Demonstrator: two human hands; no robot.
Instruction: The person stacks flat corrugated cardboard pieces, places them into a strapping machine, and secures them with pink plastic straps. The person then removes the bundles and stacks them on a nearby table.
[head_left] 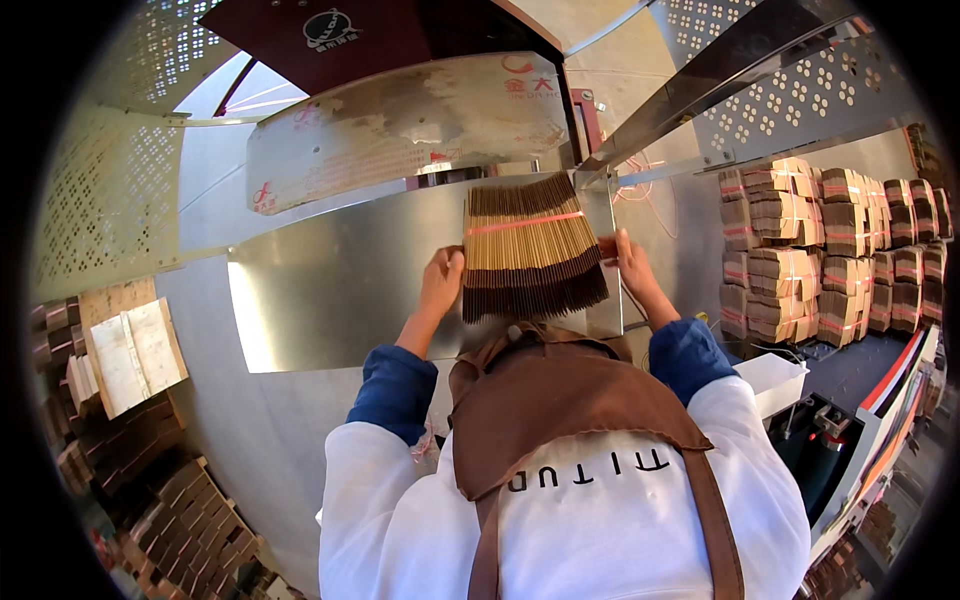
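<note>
A bundle of folded brown cardboard pieces [525, 250] stands in front of me, fanned slightly wider at its near edge. A pink strap [525, 223] runs across its top. Against its left side presses my left hand [441, 281], thumb uppermost and the other fingers partly hidden. My right hand [632, 263] grips the opposite side, its fingertips tucked at the bundle's edge. Beneath the bundle lies a shiny metal worktable [350, 285], which reaches out to the left. The bundle's near end is close to my brown apron [570, 390].
Beyond the table is a dark red machine [420, 30] with a worn metal plate [400, 120]. A metal bar [690, 90] slants up to the right. Strapped cardboard bundles [790, 250] are stacked at right; more cardboard [190, 520] fills the lower left. A white tray [772, 384] sits near my right elbow.
</note>
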